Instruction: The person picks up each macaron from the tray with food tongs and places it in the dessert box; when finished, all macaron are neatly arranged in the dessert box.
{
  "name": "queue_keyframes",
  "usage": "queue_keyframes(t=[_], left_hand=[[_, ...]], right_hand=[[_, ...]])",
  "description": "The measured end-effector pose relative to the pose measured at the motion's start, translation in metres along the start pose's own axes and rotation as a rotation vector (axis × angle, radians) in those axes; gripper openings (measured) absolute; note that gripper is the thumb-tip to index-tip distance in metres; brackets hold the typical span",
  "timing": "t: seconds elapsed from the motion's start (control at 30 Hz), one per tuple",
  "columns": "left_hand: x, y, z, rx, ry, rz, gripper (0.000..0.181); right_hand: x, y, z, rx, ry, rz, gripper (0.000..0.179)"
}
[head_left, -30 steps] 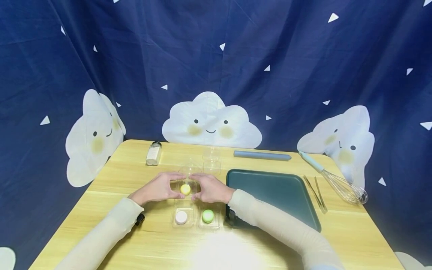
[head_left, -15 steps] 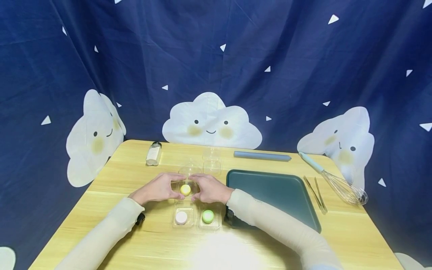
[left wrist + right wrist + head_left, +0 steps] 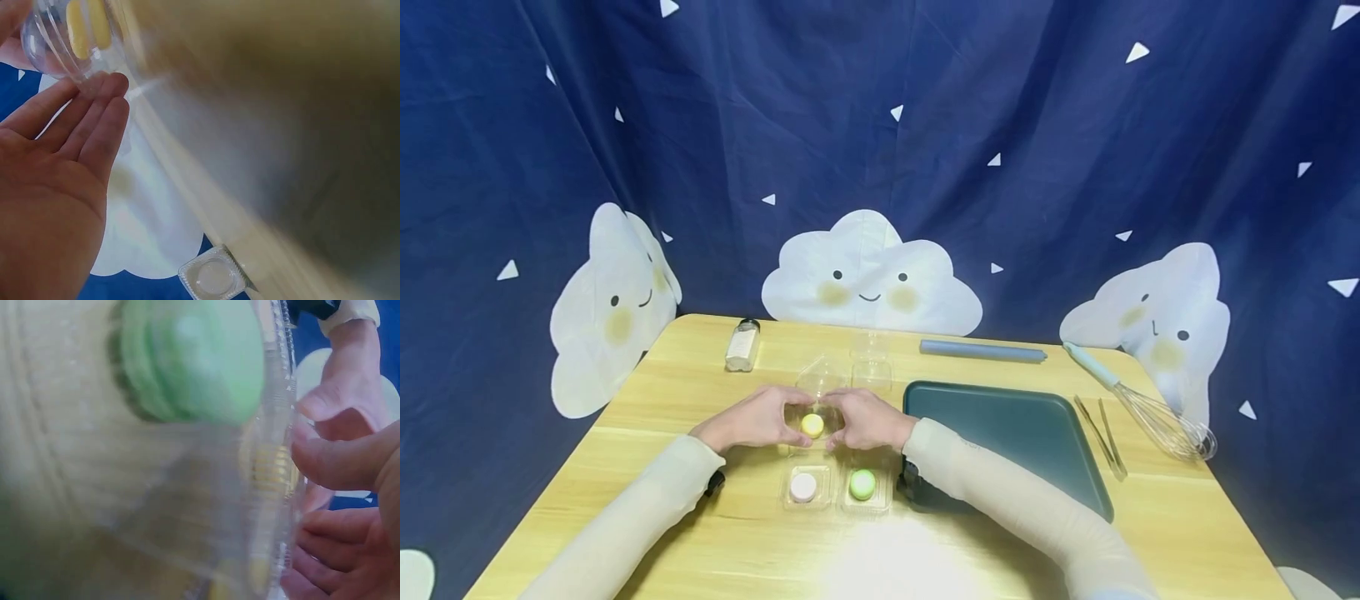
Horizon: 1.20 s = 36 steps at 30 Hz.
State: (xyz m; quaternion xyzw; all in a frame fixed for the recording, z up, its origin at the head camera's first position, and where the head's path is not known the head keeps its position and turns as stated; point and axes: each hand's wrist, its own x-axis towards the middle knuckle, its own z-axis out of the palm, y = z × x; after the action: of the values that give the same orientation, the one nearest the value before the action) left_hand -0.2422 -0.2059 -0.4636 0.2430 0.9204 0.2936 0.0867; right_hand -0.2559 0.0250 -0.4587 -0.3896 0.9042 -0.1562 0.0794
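Observation:
A yellow macaron (image 3: pixel 812 426) sits in a clear plastic box whose domed lid (image 3: pixel 820 375) stands raised at the far side. My left hand (image 3: pixel 767 417) holds the box from the left and my right hand (image 3: pixel 865 421) from the right, thumbs on the near side and fingers on the far side. In the left wrist view the fingertips touch the clear plastic beside the yellow macaron (image 3: pixel 78 28). Nearer to me are a pale pink macaron (image 3: pixel 802 487) and a green macaron (image 3: pixel 862 484), each in an open clear box. The green macaron (image 3: pixel 194 356) looms large in the right wrist view.
Right of the hands lies a dark green tray (image 3: pixel 1000 433), with the right forearm over its near-left part. Tongs (image 3: pixel 1108 442) and a whisk (image 3: pixel 1138 404) lie beyond it. A blue-grey rod (image 3: pixel 983 350) and a labelled jar (image 3: pixel 742 346) are at the back.
Both hands stay at the box with almost no movement. The raised lid looks slightly shifted. The head view has tilted up a little, so everything appears slightly lower.

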Motion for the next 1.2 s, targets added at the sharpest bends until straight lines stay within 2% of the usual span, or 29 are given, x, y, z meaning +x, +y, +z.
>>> queue_keyframes(t=[0.17, 0.3, 0.63, 0.97, 1.2], left_hand=[[0.0022, -0.0026, 0.0029, 0.04, 0.007, 0.022, 0.079], [0.0013, -0.0022, 0.0039, 0.032, 0.019, 0.027, 0.077], [0.0035, -0.0025, 0.0038, 0.015, 0.01, -0.015, 0.077], [0.0003, -0.0019, 0.0024, 0.0, 0.009, 0.029, 0.076], [-0.0014, -0.0025, 0.0031, 0.012, 0.015, 0.02, 0.076]], right_hand=[[-0.0003, 0.0007, 0.0013, -0.01, -0.011, -0.001, 0.076], [-0.0002, -0.002, 0.0004, -0.005, -0.014, 0.011, 0.075], [0.001, -0.0027, -0.0011, -0.009, -0.016, 0.016, 0.075], [-0.0005, -0.0011, -0.0006, 0.011, -0.004, 0.008, 0.074], [-0.0014, -0.003, -0.0003, 0.005, 0.001, 0.017, 0.073]])
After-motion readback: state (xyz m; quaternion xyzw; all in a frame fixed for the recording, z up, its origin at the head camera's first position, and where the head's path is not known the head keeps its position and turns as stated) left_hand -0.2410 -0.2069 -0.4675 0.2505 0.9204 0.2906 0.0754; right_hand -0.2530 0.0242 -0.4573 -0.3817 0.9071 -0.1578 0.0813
